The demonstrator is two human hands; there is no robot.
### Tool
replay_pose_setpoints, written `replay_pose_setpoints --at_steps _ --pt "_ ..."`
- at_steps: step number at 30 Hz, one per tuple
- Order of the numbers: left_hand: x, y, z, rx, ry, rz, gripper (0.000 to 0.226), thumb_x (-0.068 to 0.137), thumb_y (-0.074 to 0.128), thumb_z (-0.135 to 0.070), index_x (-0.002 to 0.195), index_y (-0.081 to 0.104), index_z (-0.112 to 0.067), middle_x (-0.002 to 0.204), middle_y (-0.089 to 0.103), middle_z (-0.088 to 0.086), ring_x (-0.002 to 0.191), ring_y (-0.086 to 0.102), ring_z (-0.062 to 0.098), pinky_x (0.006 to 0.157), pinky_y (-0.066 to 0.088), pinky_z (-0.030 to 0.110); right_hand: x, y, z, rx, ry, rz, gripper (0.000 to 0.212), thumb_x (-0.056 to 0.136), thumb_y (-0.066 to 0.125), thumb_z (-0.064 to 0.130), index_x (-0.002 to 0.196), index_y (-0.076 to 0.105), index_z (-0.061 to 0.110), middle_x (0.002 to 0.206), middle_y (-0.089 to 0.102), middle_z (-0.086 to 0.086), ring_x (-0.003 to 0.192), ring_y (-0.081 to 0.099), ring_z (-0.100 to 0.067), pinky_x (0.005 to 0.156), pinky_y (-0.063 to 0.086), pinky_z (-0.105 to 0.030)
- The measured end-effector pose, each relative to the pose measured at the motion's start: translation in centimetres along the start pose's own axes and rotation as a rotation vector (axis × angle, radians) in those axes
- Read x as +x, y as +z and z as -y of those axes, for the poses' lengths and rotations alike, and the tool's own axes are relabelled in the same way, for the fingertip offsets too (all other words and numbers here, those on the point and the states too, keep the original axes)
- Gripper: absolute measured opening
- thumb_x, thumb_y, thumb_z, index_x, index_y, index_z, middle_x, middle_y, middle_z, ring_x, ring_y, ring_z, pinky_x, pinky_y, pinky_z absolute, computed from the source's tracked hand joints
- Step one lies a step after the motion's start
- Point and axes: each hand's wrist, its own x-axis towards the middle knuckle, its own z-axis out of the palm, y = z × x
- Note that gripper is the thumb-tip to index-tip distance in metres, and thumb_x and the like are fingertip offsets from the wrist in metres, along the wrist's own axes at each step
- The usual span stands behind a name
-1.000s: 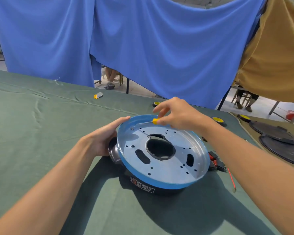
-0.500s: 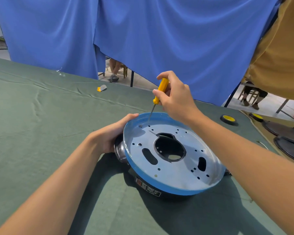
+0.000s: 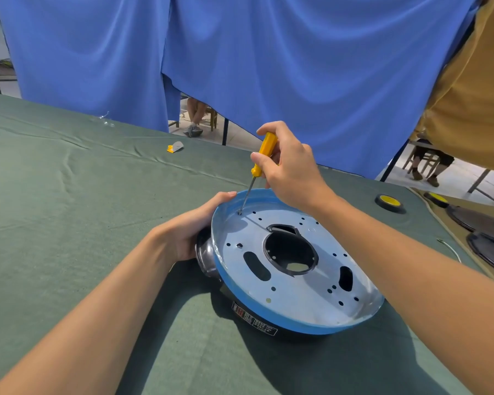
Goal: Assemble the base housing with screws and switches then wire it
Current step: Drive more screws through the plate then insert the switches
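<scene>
The base housing [image 3: 305,300] lies in front of me on the tabletop [image 3: 69,212], open side up, with a blue rim around its pierced metal plate. My left hand [image 3: 191,232] grips the housing's left edge, fingers curled over the rim, the palm by the chrome fitting [image 3: 204,258] that juts out there. My right hand [image 3: 291,172] is above the housing's far-left edge, closed around the yellow handle of a screwdriver [image 3: 268,141]. Its thin shaft slants down to a small hole just inside the rim. I cannot tell whether a screw sits under the tip.

Because the shaft leans, I judge the tip could slip out and scratch the plate, or jab my left fingertips just beside it. A tilted drive could also cross-thread. Pressing at the edge could rock the housing on its dark underside.

Creased green cloth covers the tabletop. Right of the housing lie a thin white wire [image 3: 449,248], 2 yellow-centred rolls [image 3: 389,202] and dark discs [image 3: 485,223]. Beyond it to the left lies a small yellow-and-grey scrap [image 3: 175,146]. Behind the housing hang blue curtains [image 3: 268,67], with an ochre cloth [image 3: 474,95] to their right.
</scene>
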Motion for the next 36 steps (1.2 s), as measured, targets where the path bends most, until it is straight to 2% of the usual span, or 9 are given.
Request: replay_pose_setpoints --at_steps 9,15,19,22,25,27,30,33,36 --pt "-0.4 0.5 -0.4 -0.033 -0.054 -0.047 0.067 0.075 0.066 -0.068 0.107 0.071 -0.009 0.103 0.074 0.015 0.081 0.072 0.029 0.065 0.058 0.034 0.1 -0.3 0.3 0.018 -0.042 0.071 0.028 0.094 0.06 0.013 0.12 0.05 0.013 0.083 0.059 -0.018 0.075 0.064 -0.031 0.065 0.054 -0.048" --pt "-0.6 0.9 -0.6 -0.041 -0.076 -0.078 0.066 0.077 0.064 -0.067 0.105 0.069 -0.009 0.098 0.074 0.015 0.075 0.072 0.028 0.062 0.058 0.034 0.0 -0.5 0.8 -0.001 -0.095 0.165 0.029 0.095 0.059 0.013 0.122 0.05 0.014 0.081 0.058 -0.012 0.072 0.064 -0.024 0.062 0.056 -0.03" --pt "-0.7 1.0 -0.6 -0.05 -0.085 -0.097 0.065 0.077 0.065 -0.066 0.105 0.069 -0.008 0.097 0.074 0.015 0.074 0.071 0.029 0.06 0.058 0.034 0.6 -0.8 0.9 -0.04 -0.045 0.164 0.021 0.091 0.065 0.021 0.107 0.053 0.015 0.081 0.061 -0.009 0.079 0.064 -0.029 0.07 0.056 -0.043" --pt "-0.7 1.1 -0.6 -0.067 -0.088 -0.104 0.064 0.076 0.066 -0.065 0.105 0.07 -0.008 0.098 0.074 0.015 0.074 0.071 0.029 0.06 0.058 0.034 1.4 -0.9 0.8 -0.109 0.066 0.152 0.029 0.088 0.069 0.031 0.101 0.053 0.011 0.087 0.062 -0.011 0.088 0.061 -0.034 0.076 0.055 -0.048" --pt "-0.7 1.1 -0.6 -0.068 -0.093 -0.121 0.066 0.073 0.067 -0.065 0.107 0.069 -0.008 0.099 0.073 0.015 0.076 0.07 0.029 0.062 0.058 0.035 2.2 -0.7 0.9 -0.184 0.174 0.149 0.028 0.086 0.067 0.034 0.09 0.052 0.011 0.088 0.06 -0.013 0.096 0.055 -0.032 0.073 0.05 -0.042" --pt "-0.8 1.1 -0.6 -0.061 -0.101 -0.129 0.068 0.072 0.068 -0.065 0.108 0.068 -0.008 0.1 0.073 0.015 0.077 0.07 0.029 0.064 0.058 0.036 2.7 -0.6 1.0 -0.294 0.206 0.161 0.023 0.086 0.062 0.031 0.077 0.047 0.016 0.089 0.057 -0.012 0.098 0.051 -0.032 0.067 0.039 -0.034" --pt "-0.9 1.2 -0.7 -0.057 -0.107 -0.142 0.069 0.073 0.067 -0.066 0.109 0.068 -0.007 0.1 0.073 0.016 0.076 0.07 0.03 0.062 0.058 0.035 3.1 -0.5 1.3 -0.39 0.219 0.21 0.034 0.089 0.058 0.036 0.067 0.037 0.019 0.088 0.053 -0.011 0.094 0.052 -0.033 0.067 0.036 -0.034" --pt "-0.9 1.3 -0.7 -0.06 -0.093 -0.135 0.071 0.076 0.065 -0.065 0.117 0.067 -0.007 0.107 0.072 0.017 0.083 0.068 0.031 0.073 0.056 0.038 3.5 -1.4 2.1 -0.426 0.23 0.316 0.04 0.088 0.055 0.048 0.068 0.042 0.017 0.073 0.056 -0.007 0.071 0.061 -0.027 0.059 0.042 -0.03" --pt "-1.0 1.3 -0.6 -0.065 -0.082 -0.141 0.073 0.077 0.065 -0.064 0.121 0.066 -0.006 0.111 0.07 0.017 0.089 0.066 0.032 0.08 0.054 0.041 4.1 -2.3 2.9 -0.458 0.199 0.458 0.023 0.086 0.054 0.028 0.086 0.062 0.007 0.079 0.063 -0.013 0.062 0.059 -0.024 0.048 0.043 -0.028"
